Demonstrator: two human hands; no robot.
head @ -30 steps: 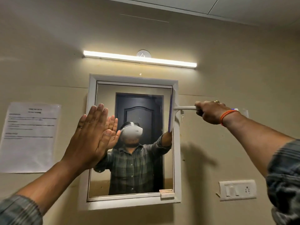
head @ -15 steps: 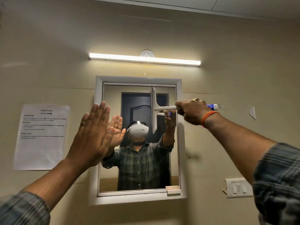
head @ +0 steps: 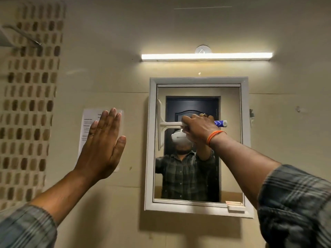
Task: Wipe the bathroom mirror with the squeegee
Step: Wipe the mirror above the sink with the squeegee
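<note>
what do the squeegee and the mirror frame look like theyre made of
Squeegee: looks like moulded white plastic, smooth and matte, with a blue end on the handle; the blade edge is too thin to tell. It is held in the right hand.
Mirror frame: probably painted wood or plastic, a pale off-white with a dull sheen and stepped profile; the look leaves it open.
</note>
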